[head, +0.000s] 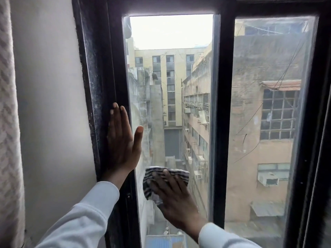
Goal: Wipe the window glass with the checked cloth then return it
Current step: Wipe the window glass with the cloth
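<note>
The window glass (170, 86) of the left pane stands straight ahead in a black frame (221, 104). My right hand (176, 199) presses the checked cloth (152, 183), dark and white, flat against the lower part of that pane, fingers spread over it. My left hand (121, 140) lies flat and open on the left upright of the frame, thumb stretched out over the glass edge. Both arms wear white sleeves.
A second pane (268, 122) to the right looks hazy and streaked. A white wall (53, 104) and a pale textured curtain (9, 122) lie to the left. Buildings show outside through the glass.
</note>
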A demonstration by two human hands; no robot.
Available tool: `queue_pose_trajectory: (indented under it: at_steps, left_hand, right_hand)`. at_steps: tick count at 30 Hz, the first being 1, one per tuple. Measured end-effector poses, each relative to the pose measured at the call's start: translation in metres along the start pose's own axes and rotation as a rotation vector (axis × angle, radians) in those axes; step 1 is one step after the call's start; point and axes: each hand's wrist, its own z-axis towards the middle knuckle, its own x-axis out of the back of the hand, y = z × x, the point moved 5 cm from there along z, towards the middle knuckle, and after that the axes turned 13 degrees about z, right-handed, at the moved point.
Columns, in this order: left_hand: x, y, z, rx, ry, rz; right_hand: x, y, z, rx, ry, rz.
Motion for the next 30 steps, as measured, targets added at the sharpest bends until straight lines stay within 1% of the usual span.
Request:
queue_pose_trajectory:
  at_steps: [1,2,3,5,7,8,9,10,12,13,14,15,16,18,20,21,22,24,25,26,27,28,30]
  left_hand:
    - [0.0,0.0,-0.001,-0.002,-0.004,-0.003]
    - [-0.001,-0.001,-0.001,-0.005,-0.005,-0.003]
    - [-0.002,-0.002,-0.001,-0.01,0.0,-0.001]
    - [-0.004,-0.003,-0.001,-0.022,0.016,0.008]
    - [-0.006,-0.003,0.001,-0.016,0.011,0.005]
    - [-0.006,-0.003,0.0,-0.008,0.006,0.005]
    - [-0.007,-0.002,0.0,0.0,0.004,0.013]
    - [-0.007,-0.002,0.0,0.006,0.003,0.028]
    - [-0.006,-0.003,0.001,0.01,0.01,0.045]
    - [-0.005,-0.004,0.001,0.007,0.016,0.045]
    - [-0.005,-0.004,0.002,0.004,0.018,0.042]
    - [-0.005,-0.005,0.002,0.0,0.02,0.036]
    - [-0.004,-0.005,0.001,-0.004,0.024,0.026]
    - [-0.003,-0.004,0.0,-0.009,0.03,0.0]
    - [-0.002,-0.001,0.0,-0.002,0.019,-0.01]
    - [-0.001,0.0,0.0,0.004,0.008,-0.007]
    - [-0.001,0.001,0.0,0.01,-0.003,0.0]
    - [0.0,0.001,0.0,0.018,-0.012,0.012]
    - [0.0,0.001,0.0,0.018,-0.014,0.014]
    - [0.0,0.001,0.0,0.014,-0.014,0.014]
    - [0.0,0.001,-0.001,0.008,-0.012,0.015]
    - [0.0,0.001,-0.001,0.004,-0.011,0.017]
    - [0.001,0.002,-0.001,0.005,-0.011,0.02]
  right_hand:
    - [0.01,0.009,0.024,0.096,-0.011,-0.033]
    - [0.027,0.023,0.054,0.14,0.029,-0.068]
    - [0.046,0.041,0.082,0.11,0.083,-0.069]
    - [0.075,0.087,0.11,-0.093,0.234,0.0]
    - [0.076,0.103,0.089,-0.351,0.347,0.082]
    - [0.067,0.096,0.069,-0.444,0.36,0.093]
    - [0.052,0.079,0.048,-0.484,0.328,0.088]
    - [0.038,0.055,0.035,-0.434,0.26,0.062]
    - [0.026,0.021,0.044,-0.15,0.13,0.012]
    - [0.034,0.02,0.065,-0.017,0.102,-0.029]
    - [0.049,0.027,0.09,0.061,0.103,-0.082]
    - [0.064,0.039,0.11,0.073,0.111,-0.103]
    - [0.078,0.054,0.124,0.028,0.157,-0.087]
    - [0.09,0.082,0.122,-0.185,0.298,-0.016]
    - [0.082,0.086,0.089,-0.389,0.406,0.031]
    - [0.071,0.076,0.071,-0.432,0.403,0.018]
    - [0.06,0.061,0.059,-0.399,0.373,-0.025]
    - [0.048,0.042,0.061,-0.168,0.258,-0.135]
    - [0.052,0.045,0.073,-0.06,0.208,-0.179]
    - [0.062,0.052,0.086,-0.002,0.194,-0.213]
    - [0.073,0.063,0.096,-0.019,0.208,-0.207]
    - [0.084,0.076,0.102,-0.11,0.24,-0.151]
    - [0.098,0.09,0.098,-0.35,0.279,0.031]
